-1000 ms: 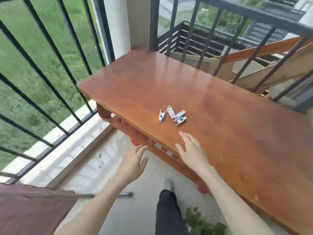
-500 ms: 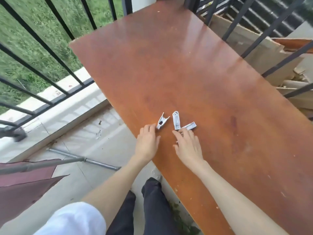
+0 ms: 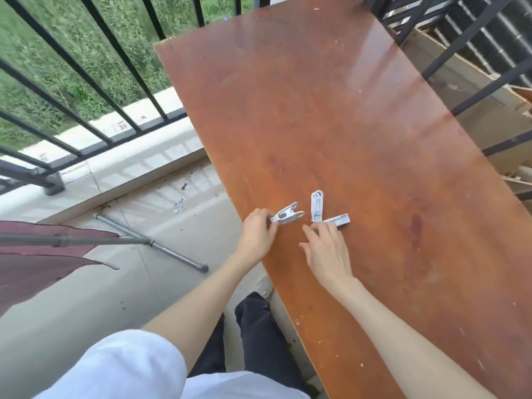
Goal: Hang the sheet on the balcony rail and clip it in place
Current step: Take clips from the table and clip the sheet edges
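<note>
Big brown table (image 3: 359,139) beside the black balcony rail (image 3: 86,90). Dark red sheet (image 3: 34,263) low down, well left of the table. Left hand (image 3: 257,236) pinched one white clip (image 3: 288,217) at the table's near edge. Right hand (image 3: 325,249) spread loose over two more clips (image 3: 316,210), grasping nothing clearly.

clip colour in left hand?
White clip, pinched by the left hand; head view.

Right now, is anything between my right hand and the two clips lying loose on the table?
Nothing visible. The right hand is at the angled clip, with only bare table before the upright clip.
</note>
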`<act>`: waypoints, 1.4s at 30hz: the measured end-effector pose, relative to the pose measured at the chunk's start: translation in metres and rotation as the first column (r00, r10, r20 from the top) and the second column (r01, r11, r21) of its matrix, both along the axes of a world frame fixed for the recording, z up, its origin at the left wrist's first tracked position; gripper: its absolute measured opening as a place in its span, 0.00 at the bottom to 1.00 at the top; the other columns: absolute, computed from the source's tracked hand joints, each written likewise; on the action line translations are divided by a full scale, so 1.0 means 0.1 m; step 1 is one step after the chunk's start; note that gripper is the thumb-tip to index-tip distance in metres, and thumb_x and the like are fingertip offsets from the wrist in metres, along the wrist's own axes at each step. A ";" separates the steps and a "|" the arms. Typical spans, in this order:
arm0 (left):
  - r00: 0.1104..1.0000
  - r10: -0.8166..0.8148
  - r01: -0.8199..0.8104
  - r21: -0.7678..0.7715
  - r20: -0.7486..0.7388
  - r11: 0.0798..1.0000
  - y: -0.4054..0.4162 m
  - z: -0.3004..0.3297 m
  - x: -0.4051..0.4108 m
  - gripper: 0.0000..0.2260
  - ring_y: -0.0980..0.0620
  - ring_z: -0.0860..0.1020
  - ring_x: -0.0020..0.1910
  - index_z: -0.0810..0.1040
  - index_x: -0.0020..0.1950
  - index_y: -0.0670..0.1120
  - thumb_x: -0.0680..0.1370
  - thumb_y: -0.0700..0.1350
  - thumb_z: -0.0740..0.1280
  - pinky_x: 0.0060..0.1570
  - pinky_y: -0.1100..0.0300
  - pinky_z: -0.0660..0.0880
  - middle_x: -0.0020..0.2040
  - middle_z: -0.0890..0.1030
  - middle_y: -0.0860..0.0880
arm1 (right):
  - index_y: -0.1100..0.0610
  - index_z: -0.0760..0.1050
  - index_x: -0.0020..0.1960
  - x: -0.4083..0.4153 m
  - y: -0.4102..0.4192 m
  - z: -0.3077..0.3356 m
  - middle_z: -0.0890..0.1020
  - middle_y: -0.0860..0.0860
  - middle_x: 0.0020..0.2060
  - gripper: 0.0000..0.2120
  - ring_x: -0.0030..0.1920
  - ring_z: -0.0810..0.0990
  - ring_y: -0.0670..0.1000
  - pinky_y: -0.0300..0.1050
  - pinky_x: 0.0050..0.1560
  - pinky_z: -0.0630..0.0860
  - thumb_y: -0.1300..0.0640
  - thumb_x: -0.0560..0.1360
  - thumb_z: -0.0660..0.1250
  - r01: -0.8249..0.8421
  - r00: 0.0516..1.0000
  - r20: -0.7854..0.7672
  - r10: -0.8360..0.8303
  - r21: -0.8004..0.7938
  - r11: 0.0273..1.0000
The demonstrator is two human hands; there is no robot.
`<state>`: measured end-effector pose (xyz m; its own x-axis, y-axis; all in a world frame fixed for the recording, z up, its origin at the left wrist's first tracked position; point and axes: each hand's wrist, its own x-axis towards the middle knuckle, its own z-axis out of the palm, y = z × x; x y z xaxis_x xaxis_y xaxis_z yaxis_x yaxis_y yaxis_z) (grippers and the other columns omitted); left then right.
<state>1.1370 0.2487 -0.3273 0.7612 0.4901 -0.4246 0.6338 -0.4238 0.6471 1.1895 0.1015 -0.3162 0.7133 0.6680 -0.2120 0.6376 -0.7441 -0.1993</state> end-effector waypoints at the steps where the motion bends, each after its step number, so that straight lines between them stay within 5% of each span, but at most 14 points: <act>1: 0.999 0.037 -0.036 -0.048 0.013 0.998 0.04 0.05 -0.11 0.08 0.48 0.74 0.45 0.78 0.53 0.40 0.78 0.43 0.63 0.39 0.66 0.62 0.48 0.78 0.44 | 0.64 0.80 0.51 -0.02 0.04 0.05 0.80 0.57 0.41 0.18 0.43 0.79 0.58 0.48 0.40 0.79 0.61 0.62 0.78 0.016 1.000 -0.025 -0.015 0.034 0.999; 5: 0.980 0.196 -0.192 -0.142 0.016 0.971 0.30 0.22 -0.60 0.08 0.52 0.74 0.39 0.79 0.50 0.41 0.78 0.44 0.64 0.34 0.67 0.65 0.40 0.78 0.48 | 0.62 0.75 0.62 -0.14 0.42 0.32 0.75 0.56 0.51 0.17 0.50 0.74 0.52 0.39 0.52 0.69 0.59 0.75 0.67 0.194 0.934 -0.336 -0.125 0.181 0.964; 8: 0.947 0.319 -0.315 -0.110 0.026 0.943 0.63 0.35 -0.87 0.08 0.51 0.74 0.41 0.80 0.50 0.43 0.78 0.44 0.63 0.37 0.64 0.63 0.40 0.78 0.49 | 0.61 0.76 0.61 -0.20 0.87 0.49 0.74 0.55 0.49 0.14 0.50 0.75 0.51 0.32 0.49 0.63 0.59 0.76 0.65 0.336 0.818 -0.554 -0.158 0.236 0.912; 12: 0.871 0.478 -0.466 -0.122 0.110 0.876 1.06 0.57 -1.27 0.05 0.51 0.75 0.40 0.80 0.46 0.45 0.77 0.43 0.64 0.41 0.62 0.67 0.38 0.78 0.49 | 0.59 0.77 0.59 -0.42 1.53 0.62 0.78 0.57 0.51 0.12 0.49 0.79 0.54 0.46 0.55 0.75 0.59 0.78 0.62 0.390 0.673 -0.734 -0.090 0.249 0.887; 14: 0.834 0.536 -0.522 -0.132 0.126 0.843 1.23 0.66 -1.54 0.05 0.51 0.75 0.41 0.79 0.46 0.46 0.77 0.43 0.64 0.42 0.60 0.68 0.39 0.79 0.49 | 0.61 0.78 0.56 -0.57 1.85 0.67 0.78 0.56 0.44 0.12 0.41 0.79 0.52 0.42 0.40 0.81 0.61 0.78 0.58 0.509 0.498 -0.860 -0.110 0.187 0.840; 18: 0.793 0.593 -0.570 -0.171 0.140 0.804 1.53 0.77 -2.07 0.04 0.48 0.76 0.43 0.79 0.47 0.46 0.77 0.42 0.64 0.45 0.58 0.70 0.42 0.80 0.46 | 0.61 0.77 0.50 -0.91 2.47 0.83 0.72 0.54 0.35 0.10 0.26 0.73 0.49 0.33 0.20 0.67 0.62 0.77 0.56 0.559 0.265 -0.946 -0.188 -0.008 0.829; 21: 0.750 0.639 -0.610 -0.194 0.172 0.768 1.76 0.89 -2.32 0.04 0.50 0.76 0.43 0.79 0.48 0.45 0.77 0.41 0.64 0.46 0.57 0.72 0.41 0.79 0.48 | 0.55 0.74 0.52 -1.20 2.82 0.92 0.72 0.53 0.39 0.09 0.19 0.68 0.45 0.32 0.20 0.62 0.52 0.79 0.58 0.378 0.294 -0.953 -0.068 0.051 0.924; 24: 0.707 0.677 -0.649 -0.194 0.203 0.736 1.95 1.03 -2.48 0.05 0.50 0.77 0.44 0.80 0.50 0.43 0.77 0.41 0.65 0.46 0.58 0.72 0.43 0.80 0.48 | 0.53 0.76 0.51 -1.39 3.11 1.10 0.72 0.53 0.31 0.09 0.21 0.67 0.45 0.32 0.21 0.62 0.49 0.76 0.64 0.076 0.388 -0.914 0.116 0.158 0.985; 31: 0.522 0.800 -0.795 -0.171 0.297 0.583 2.36 1.35 -2.75 0.04 0.44 0.79 0.40 0.78 0.47 0.48 0.77 0.40 0.65 0.48 0.48 0.76 0.45 0.80 0.42 | 0.56 0.78 0.53 -1.55 3.90 1.41 0.72 0.52 0.26 0.10 0.24 0.67 0.47 0.37 0.24 0.62 0.56 0.73 0.69 -0.320 0.371 -0.828 0.421 0.311 0.895; 33: 0.471 0.826 -0.826 -0.173 0.310 0.536 2.45 1.45 -2.74 0.05 0.46 0.79 0.40 0.78 0.45 0.50 0.77 0.41 0.65 0.43 0.53 0.77 0.45 0.81 0.40 | 0.55 0.78 0.52 -1.55 4.11 1.47 0.73 0.53 0.28 0.08 0.26 0.68 0.49 0.41 0.27 0.64 0.55 0.74 0.68 -0.398 0.351 -0.799 0.488 0.345 0.850; 35: 0.348 0.866 -0.897 -0.141 0.358 0.419 2.53 1.55 -2.69 0.07 0.56 0.78 0.37 0.77 0.41 0.55 0.77 0.43 0.65 0.36 0.66 0.74 0.44 0.81 0.44 | 0.53 0.79 0.49 -1.50 4.32 1.56 0.74 0.51 0.26 0.05 0.25 0.68 0.48 0.40 0.26 0.64 0.54 0.75 0.66 -0.441 0.329 -0.764 0.554 0.395 0.806; 37: 0.132 0.881 -0.980 -0.074 0.454 0.184 2.60 1.70 -2.63 0.07 0.57 0.77 0.39 0.74 0.40 0.56 0.76 0.45 0.66 0.35 0.76 0.68 0.40 0.81 0.50 | 0.53 0.79 0.45 -1.45 4.55 1.68 0.72 0.49 0.23 0.08 0.23 0.66 0.47 0.36 0.22 0.60 0.53 0.77 0.63 -0.445 0.312 -0.730 0.608 0.454 0.772; 39: -0.052 0.827 -0.999 -0.041 0.559 -0.035 2.68 1.87 -2.58 0.05 0.55 0.76 0.41 0.73 0.42 0.52 0.74 0.47 0.69 0.39 0.77 0.66 0.40 0.79 0.51 | 0.54 0.78 0.39 -1.41 4.76 1.80 0.69 0.52 0.23 0.12 0.23 0.63 0.50 0.36 0.23 0.56 0.56 0.77 0.60 -0.392 0.311 -0.723 0.617 0.493 0.776; 42: -0.129 0.713 -0.985 -0.002 0.689 -0.175 2.84 2.15 -2.53 0.12 0.54 0.74 0.41 0.70 0.48 0.49 0.72 0.47 0.71 0.43 0.71 0.68 0.43 0.76 0.50 | 0.58 0.77 0.35 -1.40 5.02 2.01 0.69 0.56 0.27 0.13 0.24 0.62 0.50 0.36 0.23 0.54 0.63 0.74 0.58 -0.318 0.267 -0.731 0.628 0.548 0.774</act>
<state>0.8842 0.5324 -0.1126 -0.6310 0.7453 0.2152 0.4126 0.0875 0.9067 1.0492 0.6035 -0.1155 -0.2143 0.9464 -0.2417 0.2256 -0.1928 -0.9550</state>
